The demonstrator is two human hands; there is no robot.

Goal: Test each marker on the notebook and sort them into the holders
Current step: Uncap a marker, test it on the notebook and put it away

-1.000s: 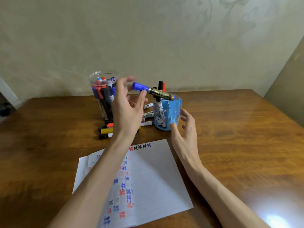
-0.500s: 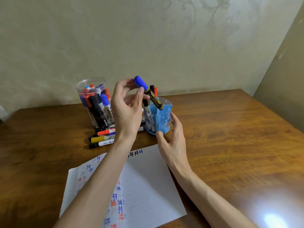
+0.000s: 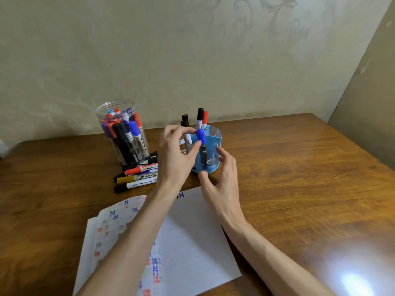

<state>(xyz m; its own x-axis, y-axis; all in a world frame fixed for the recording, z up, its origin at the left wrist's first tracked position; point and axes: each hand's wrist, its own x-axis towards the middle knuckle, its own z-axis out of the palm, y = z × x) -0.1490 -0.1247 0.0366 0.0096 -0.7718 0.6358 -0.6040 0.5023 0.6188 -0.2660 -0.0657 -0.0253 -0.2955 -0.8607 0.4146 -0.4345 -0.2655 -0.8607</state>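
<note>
Just above the middle of the frame the left hand (image 3: 177, 152) pinches a blue marker (image 3: 201, 135) by its cap, thumb below and forefinger above, the other fingers loosely curled. The marker stands nearly upright, cap up, with its dark barrel running down at the front left of the blue holder (image 3: 213, 142); which compartment it enters cannot be told. The right hand (image 3: 222, 184), just right of centre, is curved round the holder, thumb against its lower front and fingertips against its right side. Black and red markers (image 3: 200, 116) stand in the holder's back part, their caps above the rim. Left of centre stands a clear jar (image 3: 115, 104) packed with blue, red and black markers. Between jar and left wrist several loose markers (image 3: 136, 177) lie on the table (image 3: 299, 178), side by side. The notebook (image 3: 192, 242) lies open in the lower middle of the frame under both forearms, with blue and red test marks down its left part.
</note>
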